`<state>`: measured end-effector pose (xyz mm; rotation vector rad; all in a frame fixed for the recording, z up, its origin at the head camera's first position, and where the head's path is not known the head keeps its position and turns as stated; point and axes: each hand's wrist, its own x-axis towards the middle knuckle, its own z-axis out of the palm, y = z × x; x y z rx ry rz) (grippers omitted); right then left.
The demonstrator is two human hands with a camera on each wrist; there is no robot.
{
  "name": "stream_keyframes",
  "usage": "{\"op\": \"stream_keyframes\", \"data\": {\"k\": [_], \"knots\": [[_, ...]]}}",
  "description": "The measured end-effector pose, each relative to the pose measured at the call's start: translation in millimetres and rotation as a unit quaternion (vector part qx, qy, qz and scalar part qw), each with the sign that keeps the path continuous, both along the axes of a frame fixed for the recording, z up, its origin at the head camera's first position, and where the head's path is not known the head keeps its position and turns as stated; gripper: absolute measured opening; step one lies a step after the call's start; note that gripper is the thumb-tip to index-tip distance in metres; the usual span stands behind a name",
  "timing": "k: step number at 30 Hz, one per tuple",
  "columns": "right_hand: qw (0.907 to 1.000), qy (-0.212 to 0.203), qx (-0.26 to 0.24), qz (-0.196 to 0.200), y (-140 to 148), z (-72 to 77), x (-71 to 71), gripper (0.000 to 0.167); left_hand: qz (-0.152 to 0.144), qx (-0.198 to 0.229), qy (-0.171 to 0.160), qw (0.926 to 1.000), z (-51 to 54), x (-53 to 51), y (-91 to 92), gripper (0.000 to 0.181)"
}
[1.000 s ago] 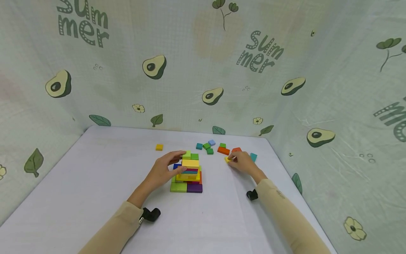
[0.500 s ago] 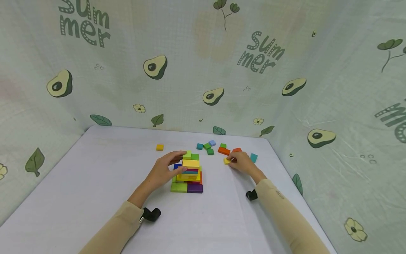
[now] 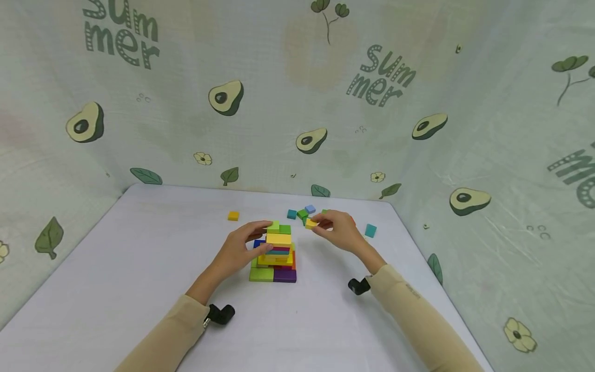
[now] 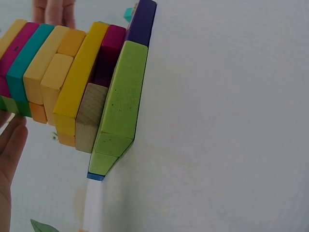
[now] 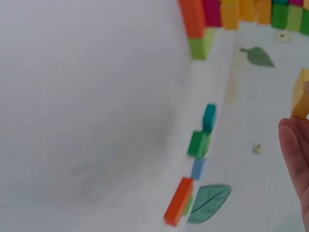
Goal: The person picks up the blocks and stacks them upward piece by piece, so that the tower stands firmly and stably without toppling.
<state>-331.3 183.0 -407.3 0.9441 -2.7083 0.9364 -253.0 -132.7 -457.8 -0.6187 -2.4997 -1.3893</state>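
Note:
A many-layered tower of coloured wooden blocks [image 3: 279,240] stands on the white table [image 3: 186,258], light green and purple at its base. My left hand [image 3: 239,248] rests along the tower's left side, thumb at the front and fingertips by the top light green block [image 3: 273,227]. In the left wrist view, the tower [image 4: 67,82] lies sideways with that hand [image 4: 12,159] beside its upper end. My right hand [image 3: 341,231] pinches a small yellow block [image 3: 310,223] in the air, right of the tower. The right wrist view catches this yellow block [image 5: 300,96] at its edge.
Loose blocks lie at the back: a teal one [image 3: 292,214], a green one [image 3: 302,213] and a light blue one [image 3: 310,208]. An orange-red block [image 5: 178,200] is mostly behind my right hand. Another teal block [image 3: 370,230] is at right, a yellow one [image 3: 233,215] at left.
My right hand has lifted the yellow block from the table and moved it left and up, closer to the tower. The left hand has stayed at the tower.

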Motion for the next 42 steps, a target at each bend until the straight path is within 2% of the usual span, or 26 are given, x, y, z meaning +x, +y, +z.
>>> {"op": "stream_keyframes", "data": {"k": [4, 9, 17, 27, 31, 35, 39, 42], "knots": [[0.9984, -0.001, -0.029, 0.049, -26, 18.4, 17.7, 0.027, -0.004, 0.007, -0.004, 1.0, 0.9, -0.2, -1.7, 0.058], [0.9965, -0.013, -0.033, 0.076, -47, 23.3, 28.6, 0.028, -0.012, 0.012, -0.002, 0.9999, 0.4, -1.4, -2.3, 0.059], [0.9962, -0.025, -0.045, 0.071, -55, 17.5, 30.3, 0.028, -0.02, 0.012, 0.019, 0.9995, 1.5, -1.9, 0.3, 0.059], [0.9957, -0.026, -0.053, 0.071, -57, 16.3, 32.0, 0.028, -0.009, 0.003, 0.013, 0.9999, 3.7, 1.0, -0.2, 0.058], [0.9954, -0.032, -0.04, 0.081, -54, 17.4, 30.1, 0.031, -0.003, -0.001, 0.014, 0.9999, 2.6, 1.1, -0.6, 0.058], [0.9951, -0.034, -0.033, 0.086, -42, 19.4, 22.4, 0.034, -0.002, -0.001, 0.011, 0.9999, 2.5, 0.5, 0.2, 0.059], [0.9971, -0.027, -0.01, 0.07, -27, 16.3, 5.3, 0.037, 0.002, -0.004, 0.013, 0.9999, 3.5, 0.8, 0.9, 0.06], [0.9979, -0.028, 0.031, 0.049, -18, 6.6, -11.4, 0.043, 0.006, -0.007, 0.014, 0.9999, 3.5, 1.5, 0.7, 0.06]]}}
